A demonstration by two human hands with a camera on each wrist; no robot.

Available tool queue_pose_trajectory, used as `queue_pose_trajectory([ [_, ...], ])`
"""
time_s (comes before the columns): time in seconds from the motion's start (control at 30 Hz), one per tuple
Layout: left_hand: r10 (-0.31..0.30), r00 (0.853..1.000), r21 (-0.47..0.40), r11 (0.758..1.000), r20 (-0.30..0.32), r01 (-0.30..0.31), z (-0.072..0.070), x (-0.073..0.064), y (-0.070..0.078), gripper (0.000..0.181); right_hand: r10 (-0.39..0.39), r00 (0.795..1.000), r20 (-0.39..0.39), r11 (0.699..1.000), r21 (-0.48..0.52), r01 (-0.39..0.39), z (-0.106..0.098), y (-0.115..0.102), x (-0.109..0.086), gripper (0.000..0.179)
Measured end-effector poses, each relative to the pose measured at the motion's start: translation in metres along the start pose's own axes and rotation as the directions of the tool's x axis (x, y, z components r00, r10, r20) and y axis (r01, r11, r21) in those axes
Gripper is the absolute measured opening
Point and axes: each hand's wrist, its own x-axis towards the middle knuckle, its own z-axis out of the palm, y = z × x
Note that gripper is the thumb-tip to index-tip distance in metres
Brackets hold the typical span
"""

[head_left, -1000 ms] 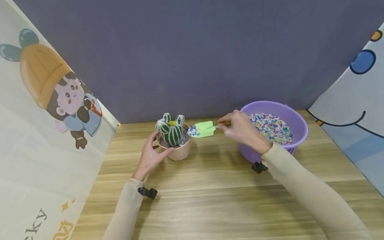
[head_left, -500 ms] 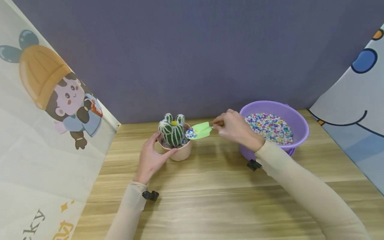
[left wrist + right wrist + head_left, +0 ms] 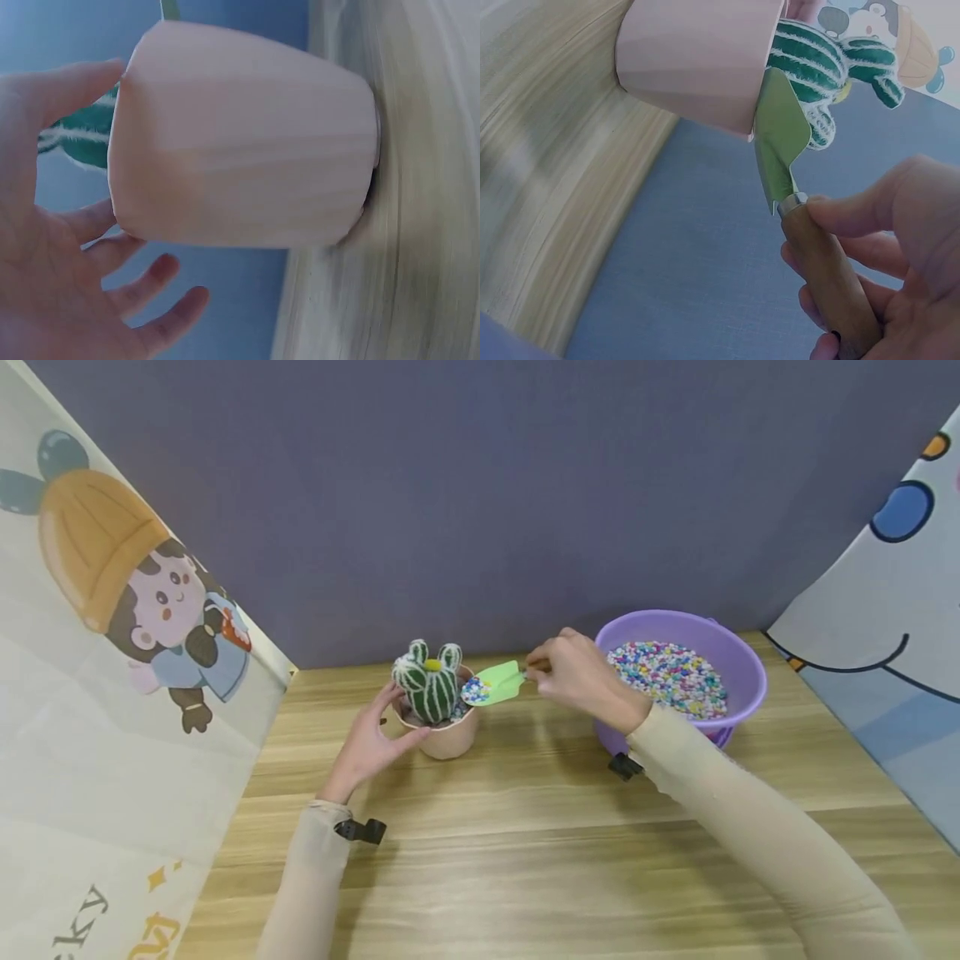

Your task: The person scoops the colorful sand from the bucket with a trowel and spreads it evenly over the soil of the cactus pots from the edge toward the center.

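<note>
A pink flowerpot (image 3: 452,741) stands on the wooden table with a striped green cactus (image 3: 433,697) in it. My left hand (image 3: 369,745) holds the pot at its rim, thumb on the near side and fingers round the left. With my right hand (image 3: 581,675) I grip the wooden handle (image 3: 832,281) of a small green trowel (image 3: 504,682). Colourful beads (image 3: 476,691) lie on the trowel's front end. The blade's tip overlaps the pot's right rim, beside the cactus. In the right wrist view the blade (image 3: 780,142) is right at the rim.
To the right stands a purple bucket (image 3: 738,681) holding many colourful beads (image 3: 678,685), partly behind my right hand and forearm. A dark blue panel (image 3: 480,510) rises behind the table (image 3: 480,860). Printed panels stand at both sides.
My right hand has moved left with the trowel, bringing its loaded tip from beside the pot to over the rim. The left hand stays at the pot.
</note>
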Motion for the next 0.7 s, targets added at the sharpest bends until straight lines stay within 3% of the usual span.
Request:
queue_pose_trajectory([
  [0.13, -0.024, 1.0, 0.04, 0.999, 0.008, 0.024, -0.003, 0.001, 0.001, 0.091, -0.014, 1.0, 0.001, 1.0, -0.003, 0.014, 0.0, -0.001, 0.001, 0.019],
  [0.27, -0.036, 0.999, 0.122, 0.992, -0.039, 0.04, 0.0, -0.002, 0.004, 0.092, -0.02, 1.0, -0.011, 1.0, -0.011, 0.02, 0.0, -0.002, 0.001, 0.018],
  [0.47, -0.005, 0.995, 0.24, 0.97, -0.104, 0.03, 0.005, -0.007, 0.011, 0.095, -0.017, 1.0, -0.006, 1.0, -0.019, 0.017, -0.003, -0.006, 0.0, 0.017],
  [0.57, 0.012, 0.995, 0.24, 0.971, -0.1, 0.013, 0.005, -0.007, 0.011, 0.097, -0.016, 1.0, 0.004, 1.0, -0.022, 0.016, -0.004, -0.008, -0.001, 0.017],
  [0.7, 0.017, 0.999, 0.187, 0.982, -0.045, -0.009, 0.005, -0.005, 0.005, 0.095, -0.022, 1.0, 0.004, 0.999, -0.033, 0.022, -0.004, -0.009, -0.002, 0.018],
])
